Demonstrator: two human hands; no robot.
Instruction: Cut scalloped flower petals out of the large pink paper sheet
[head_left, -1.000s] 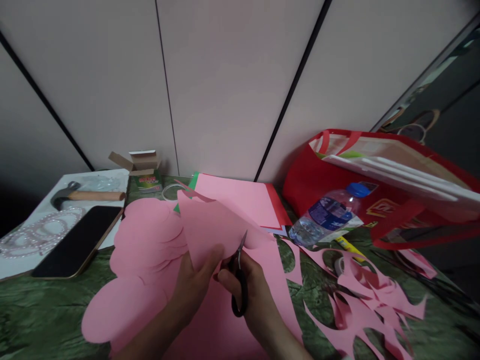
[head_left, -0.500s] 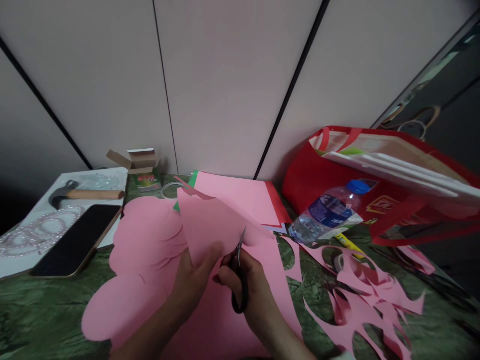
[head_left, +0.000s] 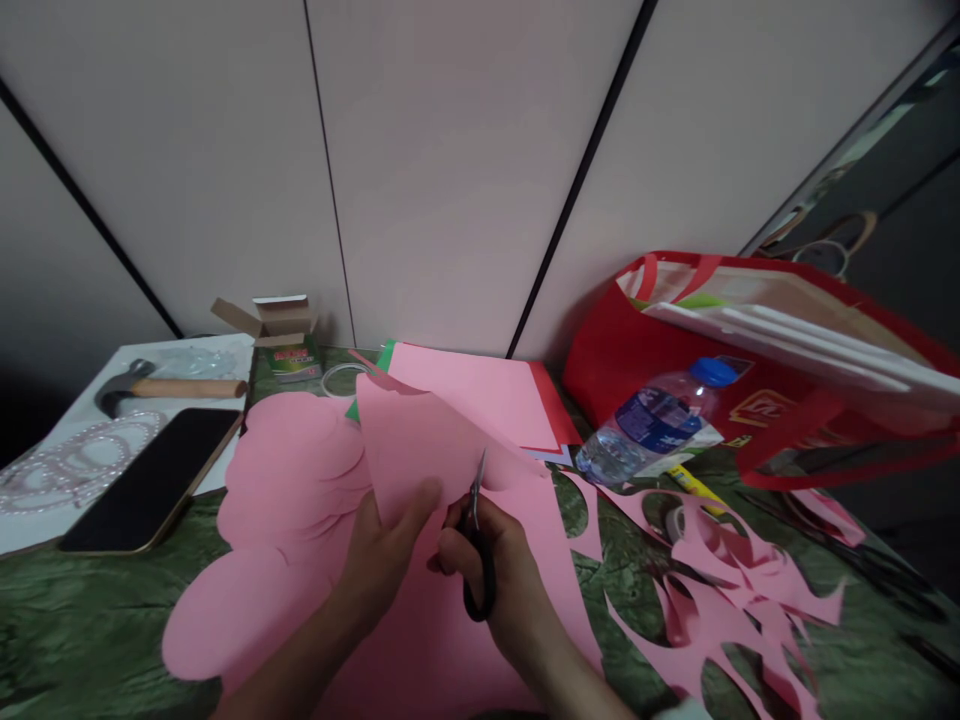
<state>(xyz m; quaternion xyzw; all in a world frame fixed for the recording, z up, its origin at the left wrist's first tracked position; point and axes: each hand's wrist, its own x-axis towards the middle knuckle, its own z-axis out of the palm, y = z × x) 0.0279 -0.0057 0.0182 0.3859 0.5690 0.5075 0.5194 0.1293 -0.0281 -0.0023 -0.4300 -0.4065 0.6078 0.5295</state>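
Note:
My left hand [head_left: 394, 540] pinches the lower edge of a pink paper sheet [head_left: 416, 440], its thumb lying on the near face. My right hand [head_left: 491, 555] grips a pair of scissors [head_left: 480, 560] with dark handles, and the blades point up against the sheet. A strip at the sheet's top left is partly cut and sticks out. Beneath both hands lies a larger pink sheet [head_left: 420, 650]. Several pink paper ovals [head_left: 292, 470] overlap in a pile to the left of my left hand.
Cut-out pink scraps [head_left: 739, 580] spread on the right, near a yellow tube [head_left: 697, 490]. A water bottle [head_left: 652, 425] leans by a red bag [head_left: 615, 340]. Coloured paper [head_left: 472, 385] lies at the back. A phone [head_left: 154, 480], hammer [head_left: 187, 388] and small box [head_left: 292, 355] are on the left.
The scissors and my right hand have shifted slightly left along the sheet. My left hand keeps its hold on the paper.

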